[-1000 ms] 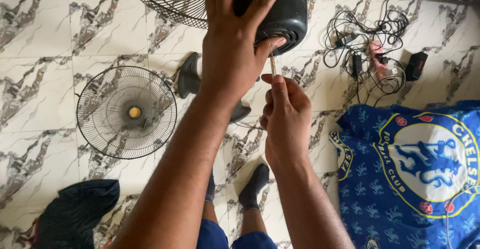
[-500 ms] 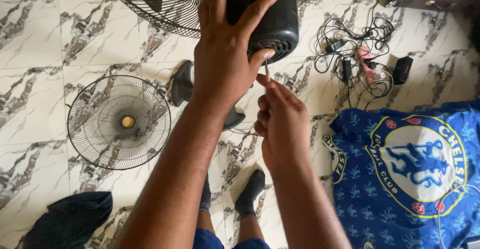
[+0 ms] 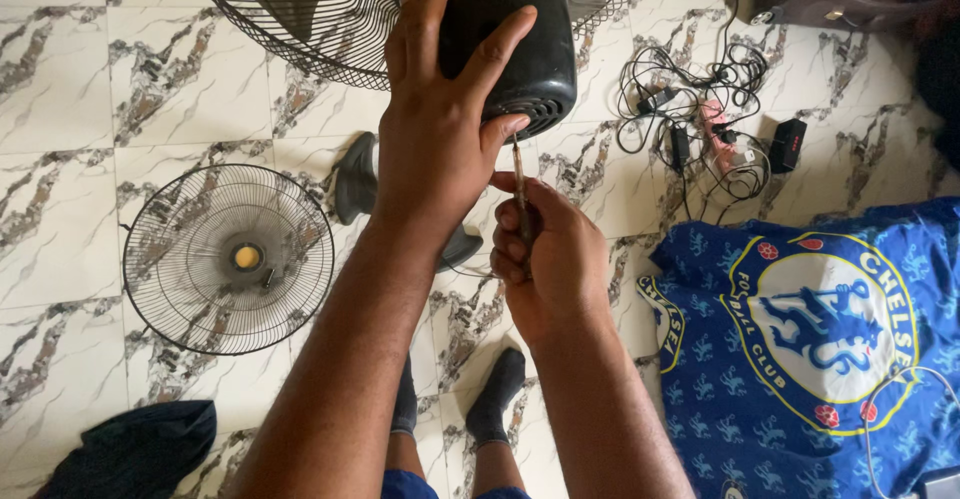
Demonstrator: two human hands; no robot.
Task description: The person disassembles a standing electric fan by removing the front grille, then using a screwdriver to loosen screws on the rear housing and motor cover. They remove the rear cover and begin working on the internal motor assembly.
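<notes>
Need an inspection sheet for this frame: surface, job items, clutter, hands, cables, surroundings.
Surface: marble-pattern tiled floor.
Job items: black fan motor housing with rear grille; thin screwdriver at its vented end.
Clutter: detached fan grille; dark cloth.
Hands: left hand grips the housing; right hand holds the screwdriver.
Cables: tangled cables and chargers.
Surroundings: blue crest-printed fabric; socked feet.

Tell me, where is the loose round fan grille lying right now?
The loose round fan grille lies flat on the marble floor at the left of the head view, beside the left forearm and above a dark cloth.
</notes>
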